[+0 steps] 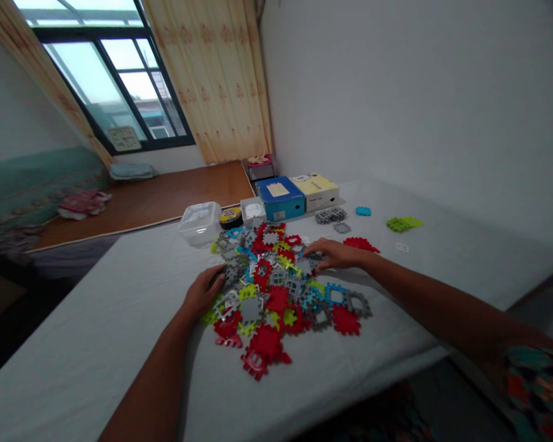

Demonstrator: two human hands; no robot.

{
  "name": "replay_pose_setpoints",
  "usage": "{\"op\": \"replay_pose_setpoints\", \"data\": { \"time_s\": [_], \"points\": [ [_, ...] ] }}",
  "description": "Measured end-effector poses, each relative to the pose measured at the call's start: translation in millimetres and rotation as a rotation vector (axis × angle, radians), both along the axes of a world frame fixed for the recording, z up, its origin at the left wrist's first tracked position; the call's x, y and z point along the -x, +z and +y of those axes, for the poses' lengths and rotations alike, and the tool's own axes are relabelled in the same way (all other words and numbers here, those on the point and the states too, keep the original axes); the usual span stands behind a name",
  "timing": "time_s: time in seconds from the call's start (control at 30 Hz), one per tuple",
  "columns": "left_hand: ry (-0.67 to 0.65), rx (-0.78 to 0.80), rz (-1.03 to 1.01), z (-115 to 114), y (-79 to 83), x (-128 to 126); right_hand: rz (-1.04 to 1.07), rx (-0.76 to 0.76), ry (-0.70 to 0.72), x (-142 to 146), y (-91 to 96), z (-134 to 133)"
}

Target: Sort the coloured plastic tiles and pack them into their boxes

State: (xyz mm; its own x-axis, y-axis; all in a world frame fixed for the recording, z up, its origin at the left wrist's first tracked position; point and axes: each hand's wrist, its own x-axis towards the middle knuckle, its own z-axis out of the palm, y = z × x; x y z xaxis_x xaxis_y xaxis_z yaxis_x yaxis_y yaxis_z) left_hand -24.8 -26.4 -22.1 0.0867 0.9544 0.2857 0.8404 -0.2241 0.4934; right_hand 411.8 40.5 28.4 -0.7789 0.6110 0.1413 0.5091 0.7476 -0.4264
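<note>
A wide heap of interlocking plastic building tiles with toothed edges [276, 299] lies on the white-covered surface, in red, grey, lime green and blue. Some are solid squares, others open frames. At the heap's left edge is my left hand [203, 293], fingers bent and thumb apart, touching dark grey tiles [233, 274]. My right hand [335, 253] reaches in from the right, its fingers and thumb around a grey tile [306, 266] on the heap. The undersides of both hands' fingers are hidden.
Behind the heap stand a clear plastic tub [200, 224], a black-and-yellow round tin [231, 218], a blue box [280, 198] and a yellow-white box [316, 191]. Separate tile groups lie to the right: grey [330, 215], blue [363, 211], green [403, 224] and red [361, 244].
</note>
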Motion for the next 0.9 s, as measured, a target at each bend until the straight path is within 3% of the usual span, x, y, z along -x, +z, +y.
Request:
{"op": "replay_pose_setpoints", "data": {
  "time_s": [0.1, 0.23, 0.37, 0.5, 0.57, 0.77, 0.9],
  "points": [
    [0.004, -0.011, -0.005, 1, -1.3, 0, 0.02, -0.074, -0.106, -7, -0.4, 0],
    [0.008, -0.004, 0.012, 1, -2.1, 2, 0.021, -0.09, -0.361, -27, 9.4, 13],
    [0.015, 0.017, 0.018, 0, 0.0, 2, -0.034, -0.057, -0.561, -66, 20.7, 42],
    [0.01, 0.039, 0.024, -2, 4.8, -1, -0.097, -0.104, -0.735, -100, 18.3, 74],
    [0.017, 0.047, 0.022, -3, 6.9, -2, -0.131, -0.084, -0.757, -106, 12.1, 87],
    [0.034, 0.037, 0.025, -5, 8.1, -4, -0.174, -0.036, -0.613, -102, -1.3, 103],
    [0.021, 0.036, 0.018, -4, 6.8, -4, -0.16, 0.007, -0.668, -111, -3.3, 102]
  ]
}}
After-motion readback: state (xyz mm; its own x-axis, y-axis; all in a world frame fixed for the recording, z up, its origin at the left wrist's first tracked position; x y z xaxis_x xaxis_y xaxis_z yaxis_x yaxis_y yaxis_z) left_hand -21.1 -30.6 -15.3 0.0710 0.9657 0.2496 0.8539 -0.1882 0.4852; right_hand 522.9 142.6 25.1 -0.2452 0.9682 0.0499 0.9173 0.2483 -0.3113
